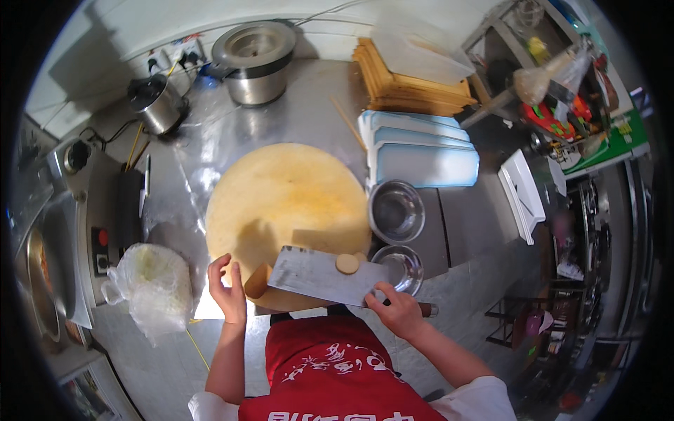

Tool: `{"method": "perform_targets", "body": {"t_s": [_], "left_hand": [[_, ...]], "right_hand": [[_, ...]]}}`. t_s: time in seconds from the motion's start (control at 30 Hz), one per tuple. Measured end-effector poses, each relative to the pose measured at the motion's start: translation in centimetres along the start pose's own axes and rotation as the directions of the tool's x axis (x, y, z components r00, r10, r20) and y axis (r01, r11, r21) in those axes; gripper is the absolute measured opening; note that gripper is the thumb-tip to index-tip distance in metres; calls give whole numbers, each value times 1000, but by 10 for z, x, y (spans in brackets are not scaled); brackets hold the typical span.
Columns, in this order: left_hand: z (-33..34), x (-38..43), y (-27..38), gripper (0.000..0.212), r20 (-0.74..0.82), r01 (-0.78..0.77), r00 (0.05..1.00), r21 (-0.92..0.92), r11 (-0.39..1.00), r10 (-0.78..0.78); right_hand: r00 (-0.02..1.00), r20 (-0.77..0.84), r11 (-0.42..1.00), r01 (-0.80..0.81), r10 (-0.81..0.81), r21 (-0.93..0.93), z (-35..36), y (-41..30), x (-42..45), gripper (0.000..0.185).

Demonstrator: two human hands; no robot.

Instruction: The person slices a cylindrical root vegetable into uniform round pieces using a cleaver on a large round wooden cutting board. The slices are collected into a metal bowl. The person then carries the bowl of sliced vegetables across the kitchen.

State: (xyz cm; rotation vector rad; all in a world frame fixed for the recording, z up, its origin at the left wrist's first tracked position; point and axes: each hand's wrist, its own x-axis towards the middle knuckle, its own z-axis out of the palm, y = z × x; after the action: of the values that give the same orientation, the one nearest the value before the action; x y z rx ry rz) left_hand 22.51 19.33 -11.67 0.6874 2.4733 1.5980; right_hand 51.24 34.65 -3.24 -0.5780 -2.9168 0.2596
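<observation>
My right hand grips a wide cleaver by its wooden handle, the blade lying flat over the near edge of a round cutting board. A pale round slice rests on the blade, and part of another shows just behind it. Left of the blade is a brownish-orange piece of food, partly hidden by it. My left hand is raised at the board's near left edge, fingers apart and holding nothing. Two steel bowls, one farther and one nearer, stand right of the board.
Blue-rimmed white trays overlap behind the bowls, with wooden pieces stacked beyond. A filled plastic bag sits at the front left. At the back stand a lidded steel pot and a smaller steel appliance. A white dish lies right.
</observation>
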Motion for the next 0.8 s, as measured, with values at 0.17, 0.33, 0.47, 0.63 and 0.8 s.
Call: {"method": "perform_targets", "body": {"t_s": [0.17,0.33,0.47,0.63,0.8], "left_hand": [[66,0,101,24,731,-599,328,-329,730,599],[138,-34,128,15,760,-721,-21,-461,516,650],[175,-57,126,9,803,-733,-79,-448,511,591],[205,-49,109,27,933,-479,189,-184,858,306],[164,-23,80,18,731,-564,558,-13,825,393]], "right_hand": [[999,-21,995,47,-49,-89,-17,21,-36,24],[986,20,973,169,-168,-159,-35,34,-67,23],[986,48,973,165,-159,-163,-41,47,-90,21],[987,156,999,48,-44,-24,-37,51,-123,26],[976,144,980,-176,161,94,-48,59,-189,20]]}}
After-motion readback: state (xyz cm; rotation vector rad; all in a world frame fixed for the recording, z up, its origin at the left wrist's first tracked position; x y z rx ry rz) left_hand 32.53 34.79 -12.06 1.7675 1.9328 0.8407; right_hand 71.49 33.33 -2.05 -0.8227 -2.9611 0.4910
